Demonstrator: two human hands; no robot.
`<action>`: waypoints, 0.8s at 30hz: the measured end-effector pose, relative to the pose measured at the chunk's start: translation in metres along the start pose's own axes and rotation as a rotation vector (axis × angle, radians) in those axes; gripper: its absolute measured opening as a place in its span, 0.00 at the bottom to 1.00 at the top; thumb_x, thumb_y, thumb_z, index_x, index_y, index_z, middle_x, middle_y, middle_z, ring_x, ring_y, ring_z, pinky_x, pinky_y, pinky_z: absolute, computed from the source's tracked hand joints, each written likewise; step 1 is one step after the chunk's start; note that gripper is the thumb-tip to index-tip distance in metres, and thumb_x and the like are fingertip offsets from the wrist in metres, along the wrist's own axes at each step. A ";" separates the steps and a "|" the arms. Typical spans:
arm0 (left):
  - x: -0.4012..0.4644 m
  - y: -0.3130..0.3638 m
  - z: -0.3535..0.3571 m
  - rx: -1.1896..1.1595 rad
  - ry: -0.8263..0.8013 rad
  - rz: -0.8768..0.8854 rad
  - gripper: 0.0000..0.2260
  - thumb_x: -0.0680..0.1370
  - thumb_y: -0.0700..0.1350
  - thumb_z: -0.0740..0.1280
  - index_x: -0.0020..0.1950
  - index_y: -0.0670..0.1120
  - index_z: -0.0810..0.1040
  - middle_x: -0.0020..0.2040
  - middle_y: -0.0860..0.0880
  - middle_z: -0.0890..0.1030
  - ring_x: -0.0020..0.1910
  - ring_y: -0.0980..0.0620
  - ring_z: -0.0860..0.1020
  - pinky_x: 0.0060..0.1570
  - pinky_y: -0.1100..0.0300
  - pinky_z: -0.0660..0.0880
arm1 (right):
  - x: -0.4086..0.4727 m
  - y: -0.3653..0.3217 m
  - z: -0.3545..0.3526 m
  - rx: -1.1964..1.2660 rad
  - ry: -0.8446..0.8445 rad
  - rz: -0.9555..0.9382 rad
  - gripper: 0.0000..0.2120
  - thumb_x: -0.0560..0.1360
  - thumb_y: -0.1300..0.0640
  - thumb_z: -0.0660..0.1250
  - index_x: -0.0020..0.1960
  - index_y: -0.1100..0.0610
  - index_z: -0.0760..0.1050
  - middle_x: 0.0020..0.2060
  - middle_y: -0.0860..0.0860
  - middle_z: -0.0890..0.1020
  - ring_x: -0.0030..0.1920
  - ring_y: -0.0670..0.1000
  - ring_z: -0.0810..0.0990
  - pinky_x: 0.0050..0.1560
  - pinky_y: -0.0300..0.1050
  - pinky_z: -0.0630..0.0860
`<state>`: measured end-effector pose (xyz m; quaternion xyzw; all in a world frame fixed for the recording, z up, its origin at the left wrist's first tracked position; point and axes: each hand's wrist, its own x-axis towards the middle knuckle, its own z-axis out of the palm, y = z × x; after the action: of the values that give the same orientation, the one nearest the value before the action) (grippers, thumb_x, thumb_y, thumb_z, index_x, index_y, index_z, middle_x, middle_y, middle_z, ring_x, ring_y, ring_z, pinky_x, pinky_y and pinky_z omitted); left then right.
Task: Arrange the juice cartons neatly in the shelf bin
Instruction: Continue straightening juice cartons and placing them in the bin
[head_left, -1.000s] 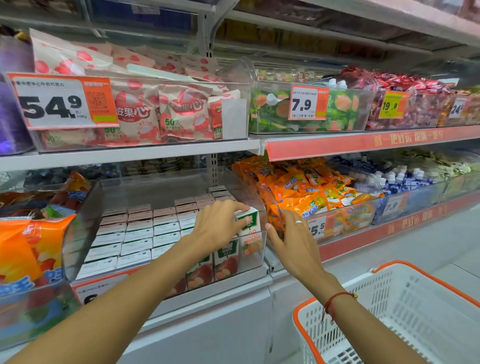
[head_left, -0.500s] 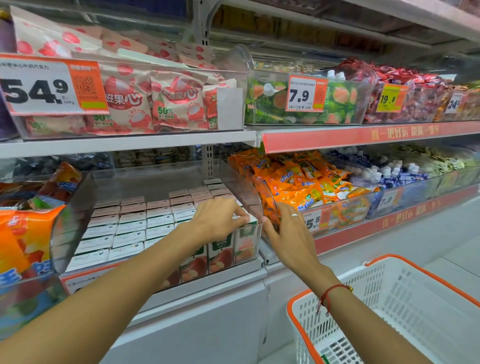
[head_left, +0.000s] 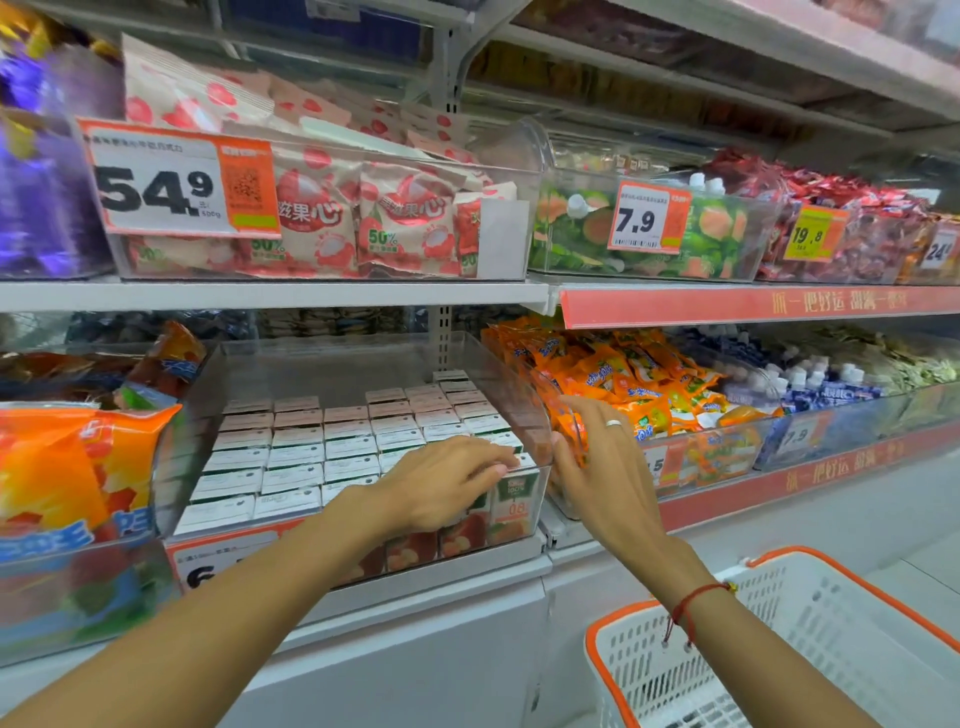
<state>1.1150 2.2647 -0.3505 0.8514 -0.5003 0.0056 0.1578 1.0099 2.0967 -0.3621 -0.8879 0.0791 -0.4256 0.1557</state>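
Several rows of white-topped juice cartons (head_left: 322, 452) stand packed in a clear plastic shelf bin (head_left: 501, 387) on the lower shelf. Fruit pictures show through its front wall. My left hand (head_left: 441, 488) lies on the carton tops at the front right, its fingers stretched over the corner carton (head_left: 515, 501), which has a green label. My right hand (head_left: 602, 462), with a ring on one finger, rests flat against the outside of the bin's right wall, fingers straight and pointing up.
A bin of orange snack packs (head_left: 649, 384) stands just right of my right hand. Orange bags (head_left: 62, 467) fill the bin on the left. A white basket with an orange rim (head_left: 779, 649) sits at the lower right. The upper shelf (head_left: 260, 293) hangs close above.
The corner carton that stuck up under my left hand has gone down level with the others. My right hand stayed against the bin's right side.
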 end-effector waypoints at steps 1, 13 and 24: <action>-0.002 -0.002 -0.002 -0.019 0.011 -0.027 0.17 0.84 0.56 0.53 0.70 0.57 0.71 0.71 0.55 0.71 0.69 0.54 0.68 0.64 0.52 0.68 | 0.005 -0.003 -0.001 -0.019 -0.028 -0.064 0.15 0.79 0.57 0.64 0.66 0.55 0.73 0.60 0.50 0.77 0.61 0.48 0.69 0.54 0.37 0.64; -0.052 -0.037 -0.004 0.188 0.250 -0.194 0.21 0.83 0.60 0.48 0.67 0.56 0.73 0.66 0.56 0.75 0.63 0.53 0.72 0.57 0.55 0.72 | 0.090 -0.031 0.034 -0.472 -0.905 -0.303 0.15 0.79 0.58 0.63 0.66 0.55 0.74 0.63 0.54 0.77 0.60 0.56 0.75 0.57 0.47 0.72; -0.050 -0.040 0.002 0.208 0.281 -0.191 0.20 0.83 0.59 0.47 0.70 0.56 0.71 0.69 0.54 0.72 0.66 0.52 0.70 0.57 0.56 0.70 | 0.124 -0.041 0.048 -0.600 -1.080 -0.319 0.17 0.72 0.48 0.74 0.58 0.52 0.78 0.50 0.49 0.79 0.47 0.51 0.74 0.38 0.40 0.69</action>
<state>1.1238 2.3242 -0.3715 0.8975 -0.3869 0.1612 0.1369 1.1252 2.1111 -0.2857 -0.9832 -0.0279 0.1046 -0.1469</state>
